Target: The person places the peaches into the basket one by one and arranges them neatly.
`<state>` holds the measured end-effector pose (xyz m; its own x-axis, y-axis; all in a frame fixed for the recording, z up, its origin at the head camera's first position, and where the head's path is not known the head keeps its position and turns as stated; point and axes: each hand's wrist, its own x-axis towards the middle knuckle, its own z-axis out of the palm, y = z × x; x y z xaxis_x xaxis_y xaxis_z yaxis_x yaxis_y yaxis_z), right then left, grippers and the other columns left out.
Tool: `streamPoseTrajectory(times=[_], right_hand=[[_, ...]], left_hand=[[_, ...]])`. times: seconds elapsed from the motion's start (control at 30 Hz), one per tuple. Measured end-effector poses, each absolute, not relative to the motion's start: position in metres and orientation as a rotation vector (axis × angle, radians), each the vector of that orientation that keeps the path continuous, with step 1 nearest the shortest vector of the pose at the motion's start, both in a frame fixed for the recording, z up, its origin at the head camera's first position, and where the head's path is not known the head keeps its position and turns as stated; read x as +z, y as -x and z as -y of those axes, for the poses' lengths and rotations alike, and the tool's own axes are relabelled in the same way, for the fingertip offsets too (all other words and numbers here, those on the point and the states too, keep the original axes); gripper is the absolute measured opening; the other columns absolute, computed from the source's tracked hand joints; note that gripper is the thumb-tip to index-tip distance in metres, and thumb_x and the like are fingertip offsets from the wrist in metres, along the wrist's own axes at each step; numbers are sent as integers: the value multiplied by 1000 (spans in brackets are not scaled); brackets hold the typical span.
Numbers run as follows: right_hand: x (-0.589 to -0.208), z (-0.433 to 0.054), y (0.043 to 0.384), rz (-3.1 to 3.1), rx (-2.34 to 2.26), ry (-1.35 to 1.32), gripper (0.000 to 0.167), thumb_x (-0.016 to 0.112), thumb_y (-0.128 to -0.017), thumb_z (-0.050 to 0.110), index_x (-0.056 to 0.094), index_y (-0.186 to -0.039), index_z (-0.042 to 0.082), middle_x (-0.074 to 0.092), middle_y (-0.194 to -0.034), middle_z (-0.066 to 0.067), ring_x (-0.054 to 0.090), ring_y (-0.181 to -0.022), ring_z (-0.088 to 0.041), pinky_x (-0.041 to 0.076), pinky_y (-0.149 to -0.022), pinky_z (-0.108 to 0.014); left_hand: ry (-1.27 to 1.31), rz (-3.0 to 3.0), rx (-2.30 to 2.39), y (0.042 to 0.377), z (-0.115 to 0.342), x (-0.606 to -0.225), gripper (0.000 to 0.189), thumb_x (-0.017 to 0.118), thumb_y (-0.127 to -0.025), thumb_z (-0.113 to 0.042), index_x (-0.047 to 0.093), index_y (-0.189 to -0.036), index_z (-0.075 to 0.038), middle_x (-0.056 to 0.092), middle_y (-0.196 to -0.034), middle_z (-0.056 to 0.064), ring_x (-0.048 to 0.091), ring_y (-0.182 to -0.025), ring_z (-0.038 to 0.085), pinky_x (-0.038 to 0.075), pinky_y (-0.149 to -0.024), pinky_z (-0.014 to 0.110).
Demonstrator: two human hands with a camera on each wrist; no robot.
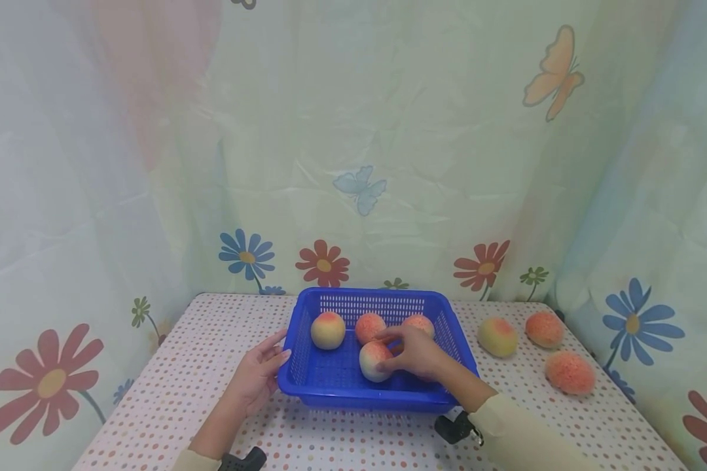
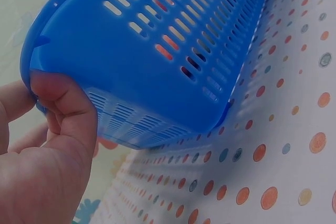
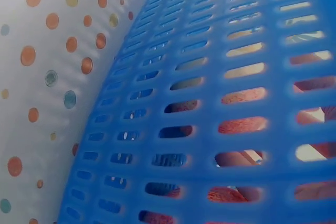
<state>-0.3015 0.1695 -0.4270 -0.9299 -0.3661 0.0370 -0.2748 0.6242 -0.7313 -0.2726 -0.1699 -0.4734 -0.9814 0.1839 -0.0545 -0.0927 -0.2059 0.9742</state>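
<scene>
- Pale peach [image 1: 372, 364], blushed red on top, is inside the blue basket [image 1: 380, 398], toward the basket's front edge and a little right of its middle; whether it touches the basket floor I cannot tell.
- Right hand [image 1: 414, 353] reaches over the basket's front right corner and holds this peach, thumb on the near side and fingers over the top; the grip is as wide as the fruit.
- Left hand [image 1: 260, 374] pinches the basket's left rim near the front left corner; the left wrist view shows the thumb on the outer side of the rim, a narrow grip.
- Basket stands on the dotted tabletop [image 1: 224, 340], by the middle of its back edge, its long sides running along that edge.
- Yellow fruit [image 1: 328, 332] with a red top sits in the basket by its left wall.
- Pink fruit [image 1: 369, 327] lies just behind the held peach, and a speckled fruit [image 1: 418, 323] is near the back right corner, partly covered by the hand.
- Another reddish fruit, mostly hidden, shows below the right hand.
- Outside the basket, near the tabletop's right edge, lie a yellow-green fruit [image 1: 497, 337], a red fruit [image 1: 544, 329] nearest the back right corner, and a larger-looking red-orange fruit [image 1: 570, 373] nearer the front.
</scene>
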Motion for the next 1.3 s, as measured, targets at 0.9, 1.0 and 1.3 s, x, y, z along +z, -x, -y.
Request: streamPoseTrajectory(times=[0.9,1.0,1.3], right_hand=[[-419,-197,275,-2662,-1446,595,50,87,-83,29,70,-128,14,69,-130,-17,68,-116,-38,60,-97,-48],[-418,-201,272,-2637,-1499,600,49,86,-84,27,69,-128,13,70,-129,-15,67,-118,-40,59,-99,-48],[-417,-211,262,-2572,-1648,494,54,85,-85,29,67,-132,10,69,-133,-13,65,-124,-36,60,-98,-35]], left_hand=[[-133,-1847,2294,274,172,-475,68,63,-102,-17,31,-161,-15,62,-133,14,67,-122,28,57,-102,44],[-146,-1849,2290,275,173,-476,68,63,-103,-17,30,-162,-15,61,-134,15,67,-122,28,57,-103,44],[-156,-1847,2290,276,173,-477,67,61,-103,-16,29,-162,-15,59,-140,17,66,-124,28,56,-104,45]])
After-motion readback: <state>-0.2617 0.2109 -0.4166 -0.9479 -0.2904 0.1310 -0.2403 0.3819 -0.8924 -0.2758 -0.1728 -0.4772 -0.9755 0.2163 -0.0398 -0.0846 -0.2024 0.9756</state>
